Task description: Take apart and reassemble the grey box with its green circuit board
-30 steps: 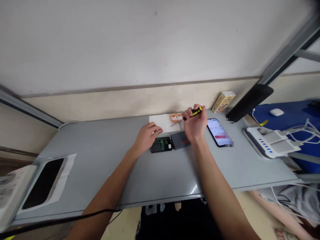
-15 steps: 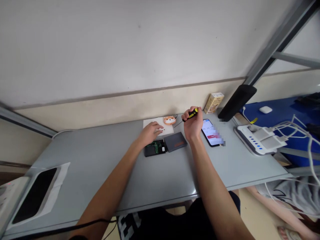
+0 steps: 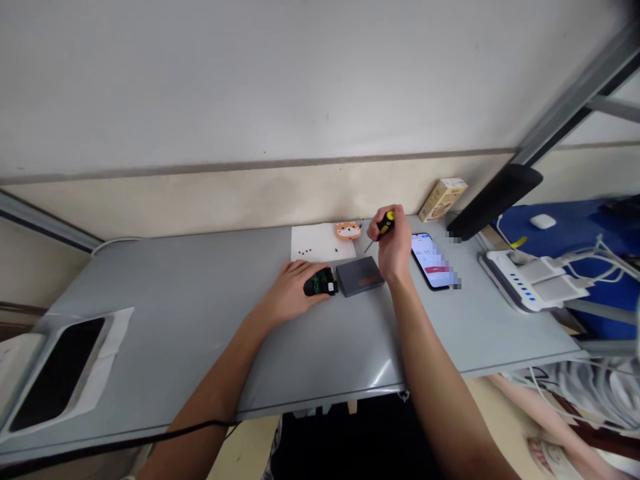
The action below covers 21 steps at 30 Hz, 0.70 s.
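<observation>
Head view: left hand [image 3: 294, 290] half-curled, gripping circuit board [image 3: 325, 283]; right hand [image 3: 393, 243] closed on screwdriver [image 3: 386, 223]; phone [image 3: 430, 261] text blurred.

One head-worn view looks forward and down across the desk [image 3: 200, 347] toward the wall [image 3: 225, 87].

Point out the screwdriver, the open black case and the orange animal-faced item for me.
Screwdriver [image 3: 387, 224]: head view, on its black and yellow handle.
Open black case [image 3: 321, 280]: head view, on the exposed green board.
Orange animal-faced item [image 3: 348, 231]: head view, on the middle of its face.
</observation>
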{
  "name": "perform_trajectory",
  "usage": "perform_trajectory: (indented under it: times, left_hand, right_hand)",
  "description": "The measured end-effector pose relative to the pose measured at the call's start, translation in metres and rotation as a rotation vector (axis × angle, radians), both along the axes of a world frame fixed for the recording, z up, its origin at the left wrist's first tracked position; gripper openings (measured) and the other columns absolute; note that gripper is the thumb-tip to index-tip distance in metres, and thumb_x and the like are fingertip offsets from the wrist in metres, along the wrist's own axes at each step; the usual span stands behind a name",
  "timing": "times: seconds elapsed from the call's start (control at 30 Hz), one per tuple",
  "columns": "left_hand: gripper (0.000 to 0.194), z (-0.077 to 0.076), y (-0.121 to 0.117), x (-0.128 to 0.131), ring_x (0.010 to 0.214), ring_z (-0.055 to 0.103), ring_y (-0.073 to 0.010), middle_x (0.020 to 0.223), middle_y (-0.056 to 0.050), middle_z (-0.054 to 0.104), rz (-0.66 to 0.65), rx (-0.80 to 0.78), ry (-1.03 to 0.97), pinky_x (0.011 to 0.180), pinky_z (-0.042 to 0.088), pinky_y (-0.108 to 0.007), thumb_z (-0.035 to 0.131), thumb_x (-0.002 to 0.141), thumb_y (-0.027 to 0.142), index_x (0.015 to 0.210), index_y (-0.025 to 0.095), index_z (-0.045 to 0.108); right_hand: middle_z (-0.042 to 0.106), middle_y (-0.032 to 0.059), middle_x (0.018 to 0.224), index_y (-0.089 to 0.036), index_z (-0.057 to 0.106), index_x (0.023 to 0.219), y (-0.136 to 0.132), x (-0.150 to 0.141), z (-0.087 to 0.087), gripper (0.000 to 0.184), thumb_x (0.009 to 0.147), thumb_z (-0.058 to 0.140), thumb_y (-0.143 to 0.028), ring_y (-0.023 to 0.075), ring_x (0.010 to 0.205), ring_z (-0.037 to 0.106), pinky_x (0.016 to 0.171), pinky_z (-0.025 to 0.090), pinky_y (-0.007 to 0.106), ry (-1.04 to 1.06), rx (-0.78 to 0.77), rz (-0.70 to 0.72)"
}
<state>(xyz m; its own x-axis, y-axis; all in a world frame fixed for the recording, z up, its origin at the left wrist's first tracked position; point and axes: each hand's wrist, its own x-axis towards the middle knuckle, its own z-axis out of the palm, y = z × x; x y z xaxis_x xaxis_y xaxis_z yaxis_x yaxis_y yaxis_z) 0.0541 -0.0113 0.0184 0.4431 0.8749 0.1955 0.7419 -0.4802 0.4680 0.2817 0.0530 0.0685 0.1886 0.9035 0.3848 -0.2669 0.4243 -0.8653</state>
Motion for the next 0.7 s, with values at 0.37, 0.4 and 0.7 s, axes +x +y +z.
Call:
perform_trajectory:
  times: [0.37, 0.4, 0.7]
  left_hand:
    - [0.061, 0.010, -0.011, 0.011, 0.122, 0.061, -0.0260, 0.131, -0.006, 0.069, 0.010, 0.187, -0.156, 0.112, 0.035, -0.046, 0.082, 0.085, 0.036, 0.139, 0.029, 0.054]
    - [0.059, 0.012, -0.013, 0.013, 0.121, 0.061, -0.0260, 0.129, -0.006, 0.069, -0.020, 0.218, -0.150, 0.111, 0.036, -0.046, 0.081, 0.086, 0.038, 0.138, 0.029, 0.055]
    - [0.049, 0.009, -0.053, 0.024, 0.116, 0.061, -0.0273, 0.124, -0.010, 0.069, -0.366, 0.247, 0.122, 0.106, 0.038, -0.047, 0.063, 0.096, 0.057, 0.135, 0.027, 0.062]
  right_hand:
    - [0.041, -0.0015, 0.062, -0.024, 0.053, 0.074, -0.012, -0.003, 0.008, 0.052, 0.102, 0.036, -0.063, 0.0146, 0.056, 0.040, 0.057, 0.036, 0.030, -0.226, 0.099, -0.297]
    - [0.041, -0.0013, 0.062, -0.024, 0.054, 0.074, -0.014, 0.000, 0.010, 0.051, 0.102, 0.036, -0.063, 0.0149, 0.057, 0.041, 0.058, 0.036, 0.031, -0.219, 0.106, -0.307]
    - [0.072, 0.0023, 0.084, -0.024, 0.071, 0.092, -0.044, 0.039, 0.001, 0.019, 0.094, 0.063, -0.041, 0.0191, 0.074, 0.061, 0.071, 0.043, 0.031, -1.144, -0.007, 0.198]
